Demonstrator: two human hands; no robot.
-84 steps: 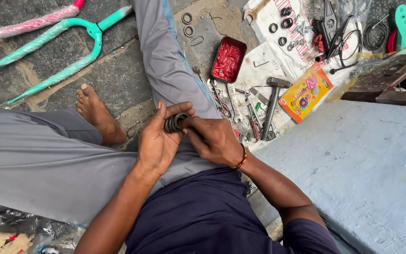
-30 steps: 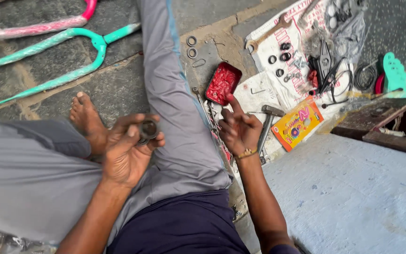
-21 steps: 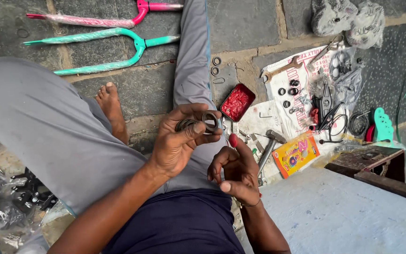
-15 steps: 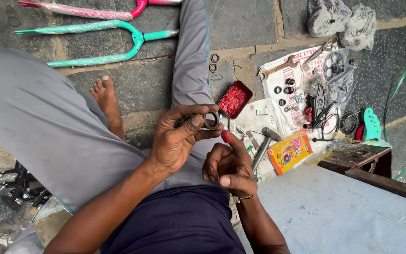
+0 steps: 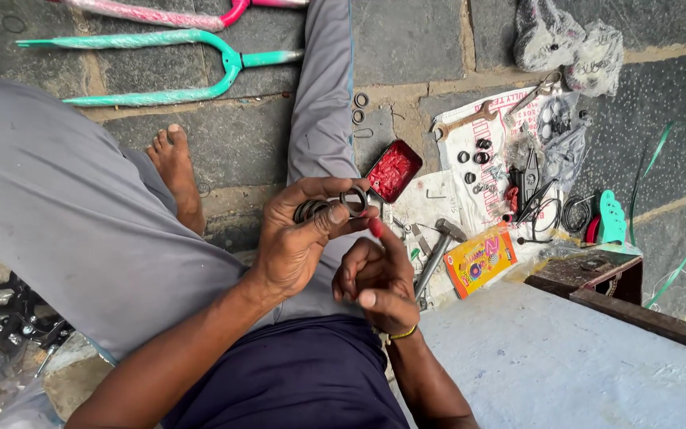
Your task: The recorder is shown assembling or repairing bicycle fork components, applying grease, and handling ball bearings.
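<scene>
While the left hand pinches a stack of dark metal rings tightly, the right hand holds nothing, its red-smeared fingertip just beside them.

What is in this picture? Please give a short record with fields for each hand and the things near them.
left hand: holds a stack of dark metal rings, one ring raised at the fingertips
right hand: empty, forefinger tip smeared red, close below the rings
red tray: on the ground past the hands, filled with red grease
hammer: lies on the paper right of the hands
teal bicycle fork: flat on the stone floor, at top left
posture: person sits, bare foot on the floor
</scene>
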